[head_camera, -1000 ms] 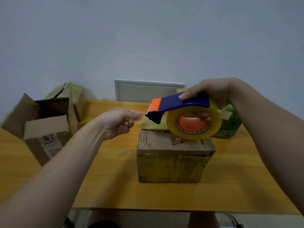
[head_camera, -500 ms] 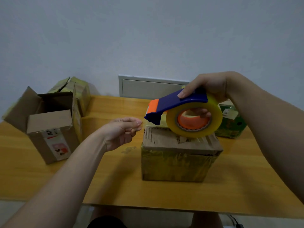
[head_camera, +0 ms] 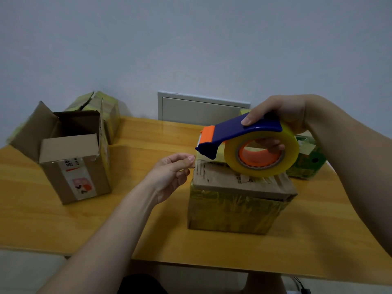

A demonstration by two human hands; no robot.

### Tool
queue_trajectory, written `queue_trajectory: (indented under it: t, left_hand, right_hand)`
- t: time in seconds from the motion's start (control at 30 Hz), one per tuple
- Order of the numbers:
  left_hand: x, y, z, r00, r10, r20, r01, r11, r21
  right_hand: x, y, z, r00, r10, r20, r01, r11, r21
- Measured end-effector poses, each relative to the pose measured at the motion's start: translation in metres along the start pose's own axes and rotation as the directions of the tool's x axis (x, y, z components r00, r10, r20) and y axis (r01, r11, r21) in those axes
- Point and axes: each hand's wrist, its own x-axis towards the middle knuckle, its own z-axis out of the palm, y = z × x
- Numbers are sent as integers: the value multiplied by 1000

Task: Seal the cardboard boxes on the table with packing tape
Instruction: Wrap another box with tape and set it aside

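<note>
Tape dispenser (head_camera: 239, 132): I read navy, orange nose.
Tape roll (head_camera: 262, 172): clear yellow, orange core.
Centre box (head_camera: 231, 211): brown, yellowish wrap.
Nine o'clock box (head_camera: 59, 183): brown, white label.
Two o'clock box (head_camera: 307, 164): green.
Table (head_camera: 148, 234): honey woodgrain.

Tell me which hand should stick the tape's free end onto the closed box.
Left. The left hand pinches what looks like the tape end under the orange mouth of the tape dispenser, at the top left edge of the closed box. The right hand is busy gripping the dispenser, fingers through the roll.
</note>
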Motion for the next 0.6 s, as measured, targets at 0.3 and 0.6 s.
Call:
queue_trajectory:
  t: [0.3, 0.6]
  left_hand:
    - [-5, -28, 21, 871, 483, -96, -334, 723, 604]
    - [-10, -16, 31, 908, 301, 293, -386, 872, 301]
  right_hand:
    - [4, -5, 7, 999, 16, -30, -17, 1000, -14]
    - [-4, 7, -1, 999, -22, -37, 24, 998, 56]
